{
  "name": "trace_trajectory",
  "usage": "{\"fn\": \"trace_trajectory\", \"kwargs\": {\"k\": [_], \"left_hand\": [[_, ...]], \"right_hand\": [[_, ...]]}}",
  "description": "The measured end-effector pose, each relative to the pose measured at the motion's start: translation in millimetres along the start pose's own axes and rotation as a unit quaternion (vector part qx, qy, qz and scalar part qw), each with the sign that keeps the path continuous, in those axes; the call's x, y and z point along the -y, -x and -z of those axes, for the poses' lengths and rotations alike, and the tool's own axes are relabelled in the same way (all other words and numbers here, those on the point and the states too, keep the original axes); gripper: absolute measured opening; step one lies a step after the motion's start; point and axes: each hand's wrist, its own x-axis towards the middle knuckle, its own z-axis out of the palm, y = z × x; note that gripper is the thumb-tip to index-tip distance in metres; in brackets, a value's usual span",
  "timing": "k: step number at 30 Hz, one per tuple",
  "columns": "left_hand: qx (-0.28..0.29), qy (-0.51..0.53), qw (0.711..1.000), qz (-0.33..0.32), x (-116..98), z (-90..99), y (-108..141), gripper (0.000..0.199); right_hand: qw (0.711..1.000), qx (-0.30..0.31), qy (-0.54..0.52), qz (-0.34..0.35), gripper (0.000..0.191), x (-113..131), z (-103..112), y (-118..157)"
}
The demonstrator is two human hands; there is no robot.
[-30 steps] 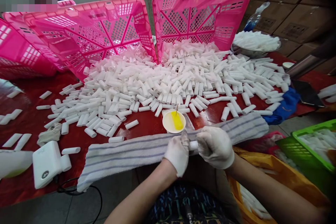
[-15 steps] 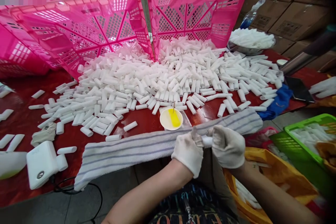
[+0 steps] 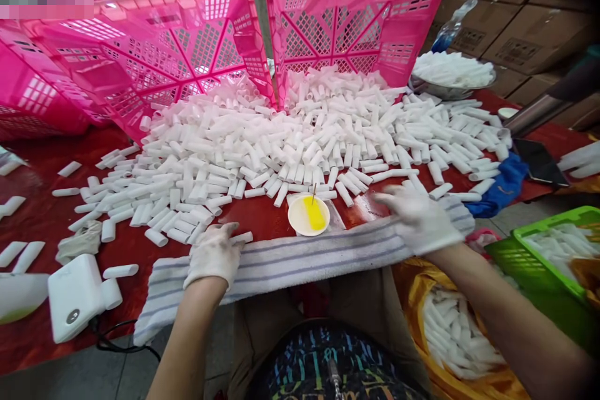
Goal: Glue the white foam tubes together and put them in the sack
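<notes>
Both my hands wear white gloves. My left hand is over the table edge at the left part of the striped towel, its thumb and fingers closed around a short white tube. Out to the right, my right hand is slightly blurred, with fingers stretched forward and apart and no tube seen in it. It hovers by the front of a large heap of white tubes. Between the hands stands a small white bowl holding a yellow piece with a thin stick in it.
Pink crates lie tipped behind the heap. A white device with a cable sits at left. On the right are a heaped metal bowl, a blue cloth, a yellow bag of tubes and a green basket.
My hands were together around a tube in front of the bowl. They have parted, left hand to a tube at left, right hand out toward the heap; the earlier tube is no longer between them.
</notes>
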Motion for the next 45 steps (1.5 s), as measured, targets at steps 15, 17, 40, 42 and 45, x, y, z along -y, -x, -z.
{"fn": "trace_trajectory", "kwargs": {"k": [15, 17, 40, 42, 45], "left_hand": [[-0.068, 0.194, 0.975, -0.087, -38.2, -27.2, -15.5, 0.026], [-0.043, 0.28, 0.957, -0.066, -44.6, -31.7, -17.1, 0.029], [0.043, 0.228, 0.97, -0.077, -66.6, -32.5, -15.2, 0.031], [0.052, 0.21, 0.974, -0.07, -68.1, -29.7, -15.3, 0.032], [0.052, 0.213, 0.974, -0.058, -69.5, -28.4, -14.8, 0.03]], "right_hand": [[0.977, 0.047, -0.201, 0.052, 0.031, 24.6, -31.4, -65.3], [0.961, 0.065, -0.267, 0.021, 0.04, 32.9, -36.1, -49.1], [0.923, -0.006, -0.386, -0.007, 0.036, 41.3, -99.1, -31.7], [0.926, -0.006, -0.377, -0.031, 0.039, 41.5, -100.4, -29.5], [0.925, -0.022, -0.379, -0.01, 0.029, 39.9, -106.9, -25.1]]}}
